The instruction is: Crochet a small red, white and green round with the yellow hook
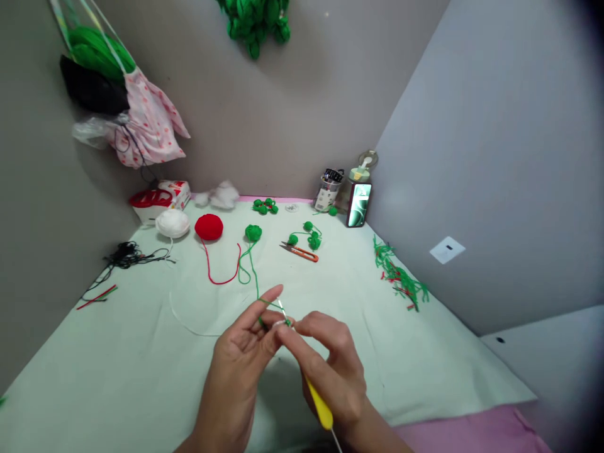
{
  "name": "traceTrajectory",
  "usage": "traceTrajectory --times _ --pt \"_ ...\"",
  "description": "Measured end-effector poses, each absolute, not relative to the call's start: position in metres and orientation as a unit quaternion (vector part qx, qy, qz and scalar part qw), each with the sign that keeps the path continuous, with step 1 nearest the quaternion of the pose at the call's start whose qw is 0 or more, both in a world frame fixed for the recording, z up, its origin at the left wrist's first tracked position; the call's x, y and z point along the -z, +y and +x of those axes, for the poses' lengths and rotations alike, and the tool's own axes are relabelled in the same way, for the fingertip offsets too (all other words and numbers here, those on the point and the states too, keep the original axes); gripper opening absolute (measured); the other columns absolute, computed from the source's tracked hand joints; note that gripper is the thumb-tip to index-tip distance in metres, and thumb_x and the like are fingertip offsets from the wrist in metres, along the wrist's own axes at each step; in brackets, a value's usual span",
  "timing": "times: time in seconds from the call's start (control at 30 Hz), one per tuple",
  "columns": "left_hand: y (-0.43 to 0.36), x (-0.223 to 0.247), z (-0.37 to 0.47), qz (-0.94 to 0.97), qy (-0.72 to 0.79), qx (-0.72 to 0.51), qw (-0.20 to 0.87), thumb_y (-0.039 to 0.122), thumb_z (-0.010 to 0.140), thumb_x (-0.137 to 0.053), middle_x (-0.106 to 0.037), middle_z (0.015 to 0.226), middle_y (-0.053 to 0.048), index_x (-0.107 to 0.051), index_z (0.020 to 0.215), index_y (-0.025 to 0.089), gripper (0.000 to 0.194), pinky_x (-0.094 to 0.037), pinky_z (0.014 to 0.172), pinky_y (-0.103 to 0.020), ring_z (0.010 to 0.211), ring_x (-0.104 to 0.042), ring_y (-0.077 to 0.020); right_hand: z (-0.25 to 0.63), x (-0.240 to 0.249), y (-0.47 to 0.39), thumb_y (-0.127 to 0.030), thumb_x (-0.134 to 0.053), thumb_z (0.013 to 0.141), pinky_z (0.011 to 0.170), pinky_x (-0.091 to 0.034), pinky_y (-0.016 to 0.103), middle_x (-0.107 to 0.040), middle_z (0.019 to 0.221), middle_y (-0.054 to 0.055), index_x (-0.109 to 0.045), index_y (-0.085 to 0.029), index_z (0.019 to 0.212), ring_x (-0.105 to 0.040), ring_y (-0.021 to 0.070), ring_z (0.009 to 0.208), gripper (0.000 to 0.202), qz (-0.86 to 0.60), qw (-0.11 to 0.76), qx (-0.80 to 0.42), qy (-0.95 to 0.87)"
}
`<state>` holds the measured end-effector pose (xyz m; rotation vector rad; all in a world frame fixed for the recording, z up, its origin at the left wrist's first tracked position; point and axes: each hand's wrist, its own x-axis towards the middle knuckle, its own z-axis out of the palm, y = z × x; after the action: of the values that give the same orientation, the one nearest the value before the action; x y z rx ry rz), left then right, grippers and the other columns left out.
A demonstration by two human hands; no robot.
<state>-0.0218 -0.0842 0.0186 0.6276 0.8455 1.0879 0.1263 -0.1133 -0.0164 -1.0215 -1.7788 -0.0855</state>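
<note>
My left hand (pixel 245 346) pinches a small piece of green and white crochet work (pixel 287 322), with green yarn running over its raised index finger. My right hand (pixel 333 358) is closed round a crochet hook with a yellow handle (pixel 321 402); its metal tip rises beside the small piece. The green strand leads back to a green yarn ball (pixel 253 233) on the pale cloth. A white strand (pixel 182 322) runs left from my left hand. Fingers hide part of the work.
Behind lie a red yarn ball (pixel 209 227), a white ball (pixel 172 223), orange snips (pixel 302 253) and green pieces (pixel 314 240). A phone (pixel 359 205) leans near a can of pens (pixel 328 190). Yarn scraps lie right (pixel 401 277); black yarn lies left (pixel 127 255).
</note>
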Motion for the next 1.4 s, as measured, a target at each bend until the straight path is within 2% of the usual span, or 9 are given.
traceTrajectory --times 0.1,0.23,0.33,0.43,0.63,0.93,1.1,1.17,1.4 --pt "-0.081 -0.022 -0.023 0.234 0.337 -0.445 0.796 0.035 0.072 -0.097 -0.069 0.084 -0.001 -0.079 0.127 0.023 0.059 -0.053 0.085 -0.026 0.085 -0.063 -0.0157 0.125 0.022 -0.113 -0.015 -0.070 0.096 0.079 -0.064 0.046 -0.074 0.105 0.009 -0.062 -0.043 0.148 -0.072 0.0302 0.097 0.060 -0.435 0.543 0.029 -0.718" --pt "-0.079 -0.021 -0.025 0.219 0.303 -0.424 0.825 0.030 0.073 -0.096 -0.070 0.088 -0.002 -0.080 0.125 0.021 0.055 -0.050 0.087 -0.026 0.081 -0.058 -0.0134 0.123 0.010 -0.114 -0.016 -0.064 0.102 0.072 -0.064 0.037 -0.074 0.113 0.006 -0.073 -0.048 0.130 -0.074 0.0238 0.098 0.044 -0.439 0.608 -0.137 -0.647" --pt "-0.078 -0.019 -0.027 0.235 0.305 -0.425 0.820 0.027 0.075 -0.095 -0.069 0.088 -0.001 -0.079 0.127 0.022 0.055 -0.048 0.087 -0.026 0.080 -0.056 -0.0124 0.126 0.002 -0.114 -0.016 -0.061 0.103 0.078 -0.064 0.037 -0.078 0.114 0.005 -0.077 -0.044 0.125 -0.074 0.0233 0.103 0.039 -0.418 0.612 -0.216 -0.635" --pt "-0.078 -0.020 -0.029 0.241 0.321 -0.423 0.813 0.027 0.074 -0.095 -0.068 0.084 0.000 -0.078 0.128 0.022 0.057 -0.047 0.086 -0.026 0.080 -0.056 -0.0128 0.129 0.000 -0.114 -0.015 -0.061 0.103 0.080 -0.063 0.038 -0.080 0.112 0.005 -0.077 -0.041 0.124 -0.074 0.0232 0.103 0.037 -0.412 0.617 -0.230 -0.630" --pt "-0.074 -0.019 -0.035 0.271 0.343 -0.421 0.795 0.030 0.075 -0.094 -0.064 0.077 0.001 -0.082 0.123 0.022 0.050 -0.044 0.085 -0.025 0.078 -0.054 -0.0129 0.135 0.003 -0.115 -0.023 -0.061 0.105 0.077 -0.062 0.039 -0.080 0.096 0.006 -0.081 -0.034 0.113 -0.074 0.0229 0.089 0.024 -0.404 0.634 -0.277 -0.599" --pt "-0.076 -0.015 -0.035 0.297 0.329 -0.401 0.801 0.030 0.074 -0.094 -0.066 0.077 0.001 -0.087 0.109 0.025 0.036 -0.046 0.081 -0.025 0.076 -0.057 -0.0128 0.141 0.002 -0.106 -0.037 -0.068 0.101 0.062 -0.059 0.032 -0.074 0.087 0.005 -0.081 -0.025 0.096 -0.069 0.0163 0.065 0.019 -0.354 0.661 -0.467 -0.469" --pt "-0.081 -0.008 -0.027 0.330 0.345 -0.446 0.757 0.027 0.076 -0.094 -0.068 0.085 0.001 -0.085 0.116 0.034 0.042 -0.052 0.086 -0.026 0.085 -0.063 -0.0143 0.130 0.006 -0.108 -0.031 -0.068 0.101 0.079 -0.058 0.036 -0.077 0.098 0.006 -0.083 -0.030 0.104 -0.070 0.0206 0.089 0.015 -0.384 0.642 -0.374 -0.549" --pt "-0.082 -0.006 -0.026 0.332 0.350 -0.457 0.747 0.024 0.077 -0.094 -0.068 0.088 0.002 -0.083 0.119 0.037 0.045 -0.053 0.088 -0.026 0.086 -0.065 -0.0137 0.129 0.008 -0.109 -0.029 -0.067 0.102 0.080 -0.058 0.036 -0.079 0.102 0.006 -0.083 -0.031 0.106 -0.069 0.0213 0.093 0.017 -0.388 0.642 -0.363 -0.553" --pt "-0.083 -0.004 -0.032 0.348 0.349 -0.450 0.745 0.028 0.080 -0.092 -0.069 0.089 0.002 -0.082 0.120 0.036 0.042 -0.055 0.092 -0.027 0.090 -0.069 -0.0146 0.130 0.008 -0.103 -0.033 -0.068 0.102 0.073 -0.056 0.029 -0.077 0.097 0.004 -0.080 -0.027 0.100 -0.067 0.0142 0.076 0.014 -0.335 0.673 -0.480 -0.453"
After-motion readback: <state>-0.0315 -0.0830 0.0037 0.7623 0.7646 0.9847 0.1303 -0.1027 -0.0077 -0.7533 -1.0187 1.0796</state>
